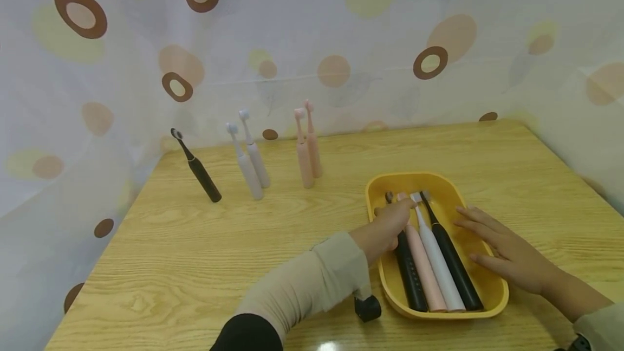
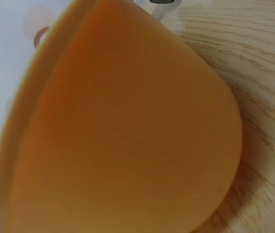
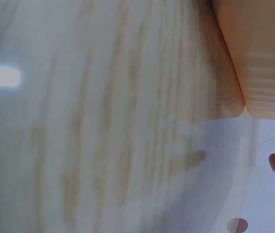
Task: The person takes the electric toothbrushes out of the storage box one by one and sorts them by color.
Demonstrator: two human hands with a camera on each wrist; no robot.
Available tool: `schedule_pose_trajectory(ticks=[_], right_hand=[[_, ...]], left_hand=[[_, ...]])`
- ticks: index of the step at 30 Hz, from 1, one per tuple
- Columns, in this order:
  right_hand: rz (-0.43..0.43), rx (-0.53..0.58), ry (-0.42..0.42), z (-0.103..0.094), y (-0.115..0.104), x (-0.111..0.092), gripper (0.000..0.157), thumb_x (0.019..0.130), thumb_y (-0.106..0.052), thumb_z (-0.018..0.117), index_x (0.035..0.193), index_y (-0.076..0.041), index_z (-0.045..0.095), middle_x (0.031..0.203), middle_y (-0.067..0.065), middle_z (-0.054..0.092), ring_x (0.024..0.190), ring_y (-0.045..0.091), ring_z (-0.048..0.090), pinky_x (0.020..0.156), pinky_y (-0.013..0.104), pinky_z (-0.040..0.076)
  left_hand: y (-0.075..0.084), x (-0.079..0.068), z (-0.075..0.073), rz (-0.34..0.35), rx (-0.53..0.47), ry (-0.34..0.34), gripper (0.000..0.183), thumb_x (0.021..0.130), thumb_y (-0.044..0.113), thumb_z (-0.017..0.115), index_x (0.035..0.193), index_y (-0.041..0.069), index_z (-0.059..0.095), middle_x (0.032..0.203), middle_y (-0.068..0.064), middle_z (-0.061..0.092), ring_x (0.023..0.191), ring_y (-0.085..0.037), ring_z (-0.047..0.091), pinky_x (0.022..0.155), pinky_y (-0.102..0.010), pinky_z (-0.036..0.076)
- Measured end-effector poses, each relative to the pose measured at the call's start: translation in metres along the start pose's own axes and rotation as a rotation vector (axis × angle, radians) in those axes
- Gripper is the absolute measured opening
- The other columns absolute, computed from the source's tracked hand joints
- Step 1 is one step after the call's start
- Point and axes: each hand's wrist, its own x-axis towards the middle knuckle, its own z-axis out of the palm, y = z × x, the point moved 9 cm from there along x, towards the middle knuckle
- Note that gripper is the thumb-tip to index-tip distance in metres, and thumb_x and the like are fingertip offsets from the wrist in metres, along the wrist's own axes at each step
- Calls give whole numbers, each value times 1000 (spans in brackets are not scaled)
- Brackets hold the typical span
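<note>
A yellow tray (image 1: 397, 305) holds several electric toothbrushes lying side by side: a black toothbrush (image 1: 408, 275) at its left, then a pink toothbrush (image 1: 425, 272), a white toothbrush (image 1: 441, 270) and another black toothbrush (image 1: 458, 270). My left hand (image 1: 392, 223) reaches over the tray's left rim, above the necks of the left black and pink toothbrushes. Its fingers hide part of those two, and whether they grip one cannot be seen. Beside the tray's right rim is my right hand (image 1: 509, 248), fingers spread and holding nothing. The tray's outer wall (image 2: 128, 121) fills the left wrist view.
On the table toward the back stand a black toothbrush (image 1: 205, 180), two white toothbrushes (image 1: 250, 176) and two pink toothbrushes (image 1: 305, 164). A patterned cloth (image 1: 292, 31) hangs behind the wooden table (image 1: 195, 275). A small black object (image 1: 368, 309) sits under the left cuff.
</note>
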Motion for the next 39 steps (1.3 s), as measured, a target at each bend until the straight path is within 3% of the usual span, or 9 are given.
schedule_pose_trajectory(ticks=[4,11,18,22,29,32,35,39], right_hand=[[0,4,-4,0,1,0,54,77,-4,60,127,-5,40,137,10,25,128,16,7,97,17,6],[-3,-3,-5,1,1,-1,55,76,-4,60,127,-5,40,137,8,25,128,15,8,98,18,7],[19,16,-8,1,2,-1,54,77,-4,60,127,-6,40,138,8,25,128,15,8,99,24,9],[27,28,-6,1,2,-2,54,77,-3,59,128,-6,40,138,8,24,128,15,7,100,33,10],[1,2,-1,0,0,0,54,76,-3,60,126,-4,40,138,8,24,128,13,7,95,15,6],[8,5,-2,0,1,0,54,77,-3,60,127,-4,40,138,8,24,128,13,7,96,16,7],[13,6,-1,0,1,0,54,77,-3,60,127,-4,40,138,8,24,128,15,7,96,17,7],[11,3,0,0,1,0,53,77,-3,59,126,-4,41,138,9,24,128,15,7,97,18,7]], left_hand=[[-1,0,-1,-11,-14,3,57,77,23,60,122,-6,39,134,-12,19,112,-29,32,94,-44,26],[0,-1,6,17,22,-94,42,82,26,54,116,1,49,123,-10,41,110,-25,39,90,-43,33],[10,-12,5,122,162,-105,41,83,28,52,114,2,53,134,-14,22,118,-27,28,93,-42,30],[18,-20,3,205,180,-109,39,81,26,54,113,4,54,131,-14,27,116,-26,30,91,-41,32],[23,-26,-6,352,-22,-172,34,80,13,57,112,4,56,120,-2,49,111,-22,41,90,-39,35],[25,-28,-8,387,-89,-201,24,79,9,58,102,8,61,112,1,52,89,-18,50,77,-34,43],[27,-30,-9,415,-142,-245,19,78,4,59,96,9,62,105,4,51,72,-12,49,65,-27,46],[30,-36,-8,472,-208,-354,22,77,-4,58,98,1,60,110,3,48,74,-12,53,66,-25,47]])
